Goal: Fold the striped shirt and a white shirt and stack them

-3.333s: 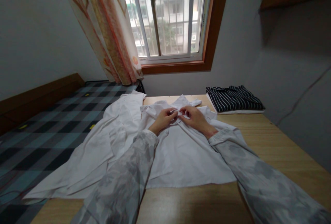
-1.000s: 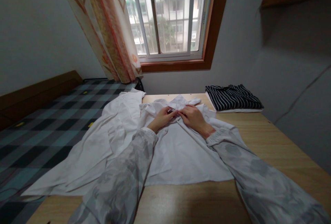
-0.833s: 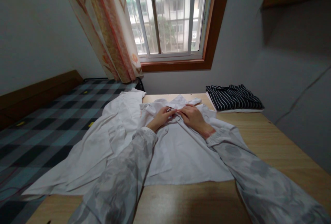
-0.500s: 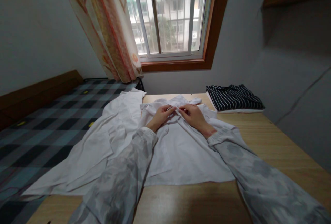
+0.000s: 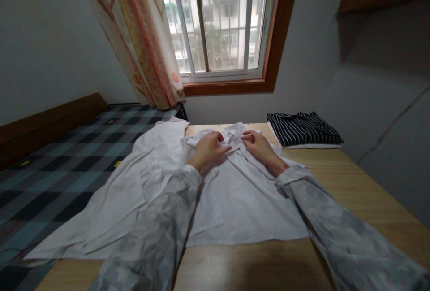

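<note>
Just the head view here: white button-up shirt (image 5: 251, 210) spread on the wooden desk (image 5: 248, 266), collar (image 5: 235, 129) at the far end, hem toward the near edge. Left hand (image 5: 206, 151) just left of the collar, thumb and fingers apart; right hand (image 5: 261, 149) just right of it, fingers loosely bent and apart too. No obvious pinch on cloth, can't tell about fingertip contact tho. Pretty bunched up there, so could easily end up with a crooked front or baked-in creases if tugged unevenly. Might also snag a cuff on the button (image 5: 216, 172) to the left. Left sleeve (image 5: 148, 232) right over the second white garment (image 5: 131, 192): could drag it off, given the corner poking past the desk's left side over the plaid bed (image 5: 60, 179).
</note>
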A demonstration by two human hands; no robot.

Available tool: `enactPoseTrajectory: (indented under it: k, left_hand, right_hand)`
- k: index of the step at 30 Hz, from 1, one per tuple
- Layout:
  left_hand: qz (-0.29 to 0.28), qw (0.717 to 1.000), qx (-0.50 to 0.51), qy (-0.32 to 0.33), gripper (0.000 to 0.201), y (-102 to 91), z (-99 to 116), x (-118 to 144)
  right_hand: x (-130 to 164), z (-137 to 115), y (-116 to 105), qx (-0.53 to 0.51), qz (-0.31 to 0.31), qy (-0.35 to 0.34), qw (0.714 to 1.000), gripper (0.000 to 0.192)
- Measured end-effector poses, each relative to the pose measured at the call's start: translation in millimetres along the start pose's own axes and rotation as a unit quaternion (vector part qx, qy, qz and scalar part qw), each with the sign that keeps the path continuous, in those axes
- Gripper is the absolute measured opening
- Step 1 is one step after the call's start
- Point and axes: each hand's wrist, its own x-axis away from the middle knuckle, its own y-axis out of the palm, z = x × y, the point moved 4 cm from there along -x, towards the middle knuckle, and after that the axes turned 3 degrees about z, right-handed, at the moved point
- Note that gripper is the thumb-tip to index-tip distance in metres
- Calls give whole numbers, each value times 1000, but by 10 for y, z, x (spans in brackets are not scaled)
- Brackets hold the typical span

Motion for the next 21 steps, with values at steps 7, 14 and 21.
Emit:
enactPoseTrajectory:
  k: [7,14,21]
  left_hand:
    - [-135,990,-11,31,36,-38,62,52]
    - [-202,971,-102,72,14,59,89,77]
    - [-117,984,-132,32,12,339,61,214]
  right_hand:
    - [30,-352,-305,238,-110,-112,958,39]
    - [338,-413,-241,349,-217,-68,909,17]
    - [224,-412,-107,376,-140,-99,911,9]
